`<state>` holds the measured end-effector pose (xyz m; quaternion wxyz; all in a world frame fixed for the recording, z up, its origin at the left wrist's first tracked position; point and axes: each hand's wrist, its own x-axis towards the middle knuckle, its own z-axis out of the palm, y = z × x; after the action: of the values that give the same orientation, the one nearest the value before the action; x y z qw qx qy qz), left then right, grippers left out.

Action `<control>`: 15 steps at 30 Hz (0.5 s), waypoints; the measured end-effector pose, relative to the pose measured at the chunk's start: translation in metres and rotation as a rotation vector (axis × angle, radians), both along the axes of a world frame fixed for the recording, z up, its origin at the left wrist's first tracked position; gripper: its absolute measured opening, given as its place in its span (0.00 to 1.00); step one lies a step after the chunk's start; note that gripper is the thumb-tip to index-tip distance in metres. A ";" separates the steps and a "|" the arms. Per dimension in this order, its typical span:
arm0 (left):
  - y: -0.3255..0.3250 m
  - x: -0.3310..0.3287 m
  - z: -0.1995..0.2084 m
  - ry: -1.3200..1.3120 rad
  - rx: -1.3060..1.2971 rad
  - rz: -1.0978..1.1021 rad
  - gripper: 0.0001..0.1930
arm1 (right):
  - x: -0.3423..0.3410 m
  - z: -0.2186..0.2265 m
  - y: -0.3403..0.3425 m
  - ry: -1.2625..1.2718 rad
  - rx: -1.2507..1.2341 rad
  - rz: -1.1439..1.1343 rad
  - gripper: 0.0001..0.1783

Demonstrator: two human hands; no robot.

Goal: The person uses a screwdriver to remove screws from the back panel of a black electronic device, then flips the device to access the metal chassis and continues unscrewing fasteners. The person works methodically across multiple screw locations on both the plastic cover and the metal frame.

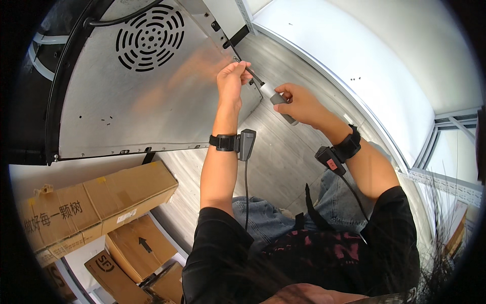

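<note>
A cordless electric screwdriver, grey with a light collar, is gripped in my right hand. Its long dark shaft slants up and left toward the edge of a bare metal panel. Close to that edge, my left hand is closed, thumb and fingers pinched around the upper part of the shaft. The shaft's far end lies by the panel's rim; whether it sits in a screw is too small to tell. Round vent slots are cut through the panel.
Brown cardboard boxes are stacked at the lower left, below the panel. A black cable crosses the panel's top. On the right runs a long white panel with a metal frame. Grey wood-look flooring lies beneath my hands.
</note>
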<state>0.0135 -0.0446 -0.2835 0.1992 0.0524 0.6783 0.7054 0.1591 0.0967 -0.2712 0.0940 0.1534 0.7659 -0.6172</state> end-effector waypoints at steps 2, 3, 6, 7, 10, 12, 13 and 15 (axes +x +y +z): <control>-0.001 0.001 0.000 -0.011 -0.018 0.003 0.09 | 0.001 0.007 -0.004 -0.011 0.051 -0.030 0.24; -0.001 0.002 0.001 -0.015 -0.031 0.003 0.09 | 0.000 0.008 -0.004 -0.020 0.029 -0.017 0.24; 0.000 0.004 0.007 -0.048 0.009 -0.019 0.10 | 0.000 0.010 -0.002 -0.048 -0.057 -0.010 0.25; 0.000 0.004 0.008 -0.062 0.035 -0.028 0.10 | 0.001 0.011 -0.004 -0.056 -0.099 -0.022 0.25; -0.001 0.004 0.004 -0.065 0.079 -0.031 0.11 | 0.002 0.016 -0.002 -0.133 -0.154 -0.004 0.26; -0.002 0.003 0.004 -0.074 0.117 -0.047 0.11 | 0.002 0.015 -0.001 -0.110 -0.091 0.012 0.27; -0.001 0.004 0.006 -0.079 0.136 -0.057 0.11 | 0.003 0.011 -0.001 -0.054 -0.021 0.010 0.27; 0.002 0.004 0.011 -0.106 0.122 -0.073 0.11 | 0.004 0.001 0.000 0.053 0.108 -0.002 0.27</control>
<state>0.0179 -0.0427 -0.2722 0.2569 0.0517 0.6202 0.7394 0.1632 0.0963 -0.2697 0.0644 0.1426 0.8003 -0.5788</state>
